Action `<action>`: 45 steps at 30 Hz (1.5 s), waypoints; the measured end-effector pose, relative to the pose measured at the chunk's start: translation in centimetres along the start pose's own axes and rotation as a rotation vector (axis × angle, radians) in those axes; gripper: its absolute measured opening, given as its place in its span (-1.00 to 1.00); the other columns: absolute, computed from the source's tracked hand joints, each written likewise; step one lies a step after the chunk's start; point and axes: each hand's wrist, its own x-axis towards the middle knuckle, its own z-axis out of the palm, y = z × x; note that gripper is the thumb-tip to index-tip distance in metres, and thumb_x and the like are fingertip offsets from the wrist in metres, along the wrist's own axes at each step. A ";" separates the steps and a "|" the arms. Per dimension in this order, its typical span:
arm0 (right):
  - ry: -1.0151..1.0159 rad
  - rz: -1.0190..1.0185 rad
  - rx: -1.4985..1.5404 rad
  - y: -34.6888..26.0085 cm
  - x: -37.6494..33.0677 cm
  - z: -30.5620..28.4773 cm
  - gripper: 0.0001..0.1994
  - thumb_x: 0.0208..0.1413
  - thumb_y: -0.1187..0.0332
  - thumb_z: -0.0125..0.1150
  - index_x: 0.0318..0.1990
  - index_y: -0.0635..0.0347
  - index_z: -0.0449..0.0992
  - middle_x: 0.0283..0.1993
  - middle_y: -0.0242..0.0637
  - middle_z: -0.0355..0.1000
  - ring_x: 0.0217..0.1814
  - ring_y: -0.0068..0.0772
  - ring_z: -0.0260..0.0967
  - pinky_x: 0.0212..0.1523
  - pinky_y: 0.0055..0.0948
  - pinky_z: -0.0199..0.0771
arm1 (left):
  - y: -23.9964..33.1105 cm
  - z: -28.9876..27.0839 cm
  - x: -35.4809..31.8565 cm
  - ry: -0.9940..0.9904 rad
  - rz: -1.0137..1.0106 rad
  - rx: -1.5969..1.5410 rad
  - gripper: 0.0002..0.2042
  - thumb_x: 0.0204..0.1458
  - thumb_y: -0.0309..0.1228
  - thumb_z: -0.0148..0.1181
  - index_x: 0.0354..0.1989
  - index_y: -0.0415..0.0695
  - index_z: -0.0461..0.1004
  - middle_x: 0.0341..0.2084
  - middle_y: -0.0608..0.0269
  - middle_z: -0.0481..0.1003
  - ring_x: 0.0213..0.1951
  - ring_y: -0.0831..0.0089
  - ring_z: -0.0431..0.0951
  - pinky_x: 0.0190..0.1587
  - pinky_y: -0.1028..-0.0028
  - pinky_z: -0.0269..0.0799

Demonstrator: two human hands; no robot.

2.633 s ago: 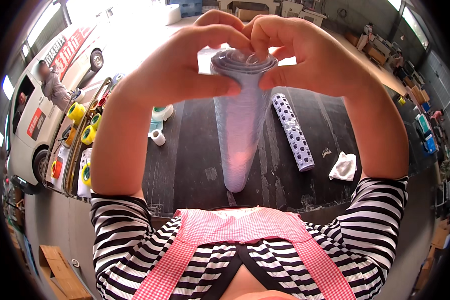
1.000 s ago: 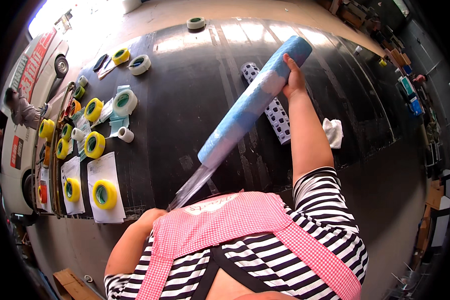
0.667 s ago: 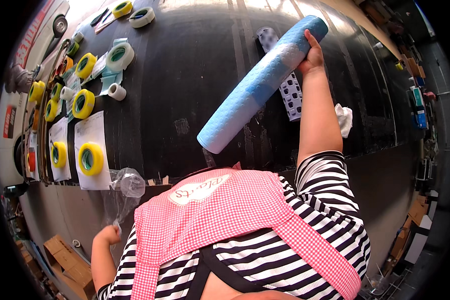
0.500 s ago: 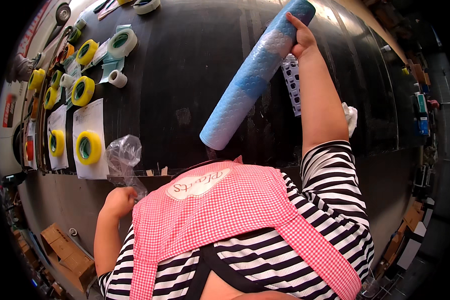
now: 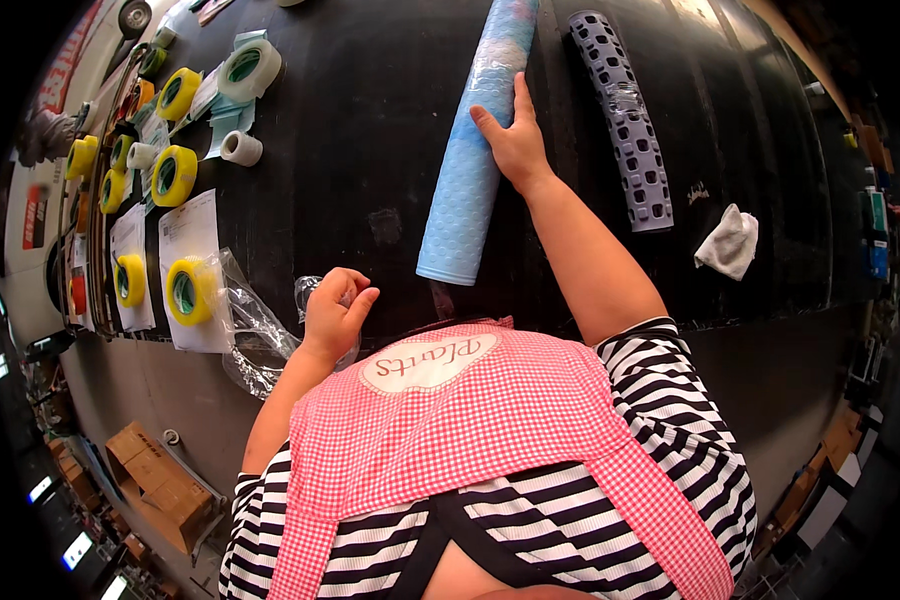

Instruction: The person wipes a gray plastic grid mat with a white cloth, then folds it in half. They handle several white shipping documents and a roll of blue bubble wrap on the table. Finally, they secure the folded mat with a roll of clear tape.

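Observation:
A blue and white rolled mat [image 5: 460,205], textured with round bumps, lies lengthwise on the black table with clear wrap around its upper part. My right hand [image 5: 518,145] rests against the roll's right side, thumb and forefinger stretched out and apart over it; its other fingers are partly hidden. Near the table's front edge, my left hand [image 5: 335,310] is closed on a clear plastic bag [image 5: 255,345], which trails down to the left. To the right of the blue roll lies a grey rolled mat [image 5: 630,135] full of square holes, banded with clear wrap.
Yellow tape rolls [image 5: 188,290] and printed papers [image 5: 190,230] line the black table's [image 5: 350,130] left side, with a clear tape roll [image 5: 250,68] behind. A crumpled white cloth [image 5: 728,243] sits at the right. On the floor at lower left stands a cardboard box [image 5: 160,485].
The blue roll has turned more upright in the view, and my right hand has come nearer along it. My left hand has moved right and up to the table edge with the plastic bag.

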 end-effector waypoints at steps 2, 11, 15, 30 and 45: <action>-0.035 0.057 0.213 0.0 -1.9 -0.6 -0.15 0.30 0.10 0.21 0.55 0.22 -0.17 0.54 0.00 -0.02 0.56 -0.14 -0.02 0.50 -0.28 0.03 | -0.1 0.1 -0.1 0.006 -0.220 -0.137 -0.69 0.04 -0.49 0.40 -0.51 -0.15 0.28 -0.38 0.27 0.51 -0.39 0.53 0.46 -0.34 0.49 0.37; -0.152 0.171 0.744 2.1 -7.2 -3.9 -0.44 0.34 0.53 -0.16 0.49 0.34 0.04 0.60 -0.10 -0.10 0.59 -0.27 -0.05 0.55 -0.33 -0.09 | 2.5 1.5 4.8 -0.126 -0.182 -0.495 -0.56 0.17 -0.36 0.33 0.20 -0.16 0.42 -0.23 0.29 0.56 -0.20 0.60 0.46 -0.15 0.61 0.34; -0.163 0.128 0.712 1.0 -7.2 -3.0 -0.46 0.31 0.56 -0.12 0.45 0.37 0.12 0.62 -0.12 -0.14 0.62 -0.24 -0.10 0.56 -0.33 -0.11 | 6.6 3.5 8.3 -0.367 -0.294 -0.227 -0.05 -0.09 -0.06 0.53 0.42 -0.19 0.16 0.07 -0.04 0.48 0.11 0.23 0.49 0.18 0.27 0.38; -0.075 0.185 0.312 -0.6 -11.9 -0.9 0.07 0.02 0.26 0.50 0.56 0.05 -0.19 0.49 0.03 -0.06 0.49 0.00 0.04 0.40 -0.10 0.22 | 8.9 5.9 4.9 -0.522 -0.274 -0.179 0.07 -0.15 -0.24 0.53 0.46 -0.29 -0.09 0.24 -0.23 0.32 0.24 0.03 0.42 0.29 0.16 0.35; -0.224 0.346 0.660 -2.7 -12.4 -1.2 -0.01 0.10 0.49 0.23 0.56 0.24 -0.35 0.50 0.01 0.01 0.42 -0.14 0.18 0.38 -0.24 0.25 | 8.4 5.9 5.4 -0.566 -0.382 -0.215 0.08 -0.15 -0.23 0.51 0.49 -0.20 -0.11 0.25 -0.17 0.33 0.26 0.02 0.42 0.31 0.10 0.33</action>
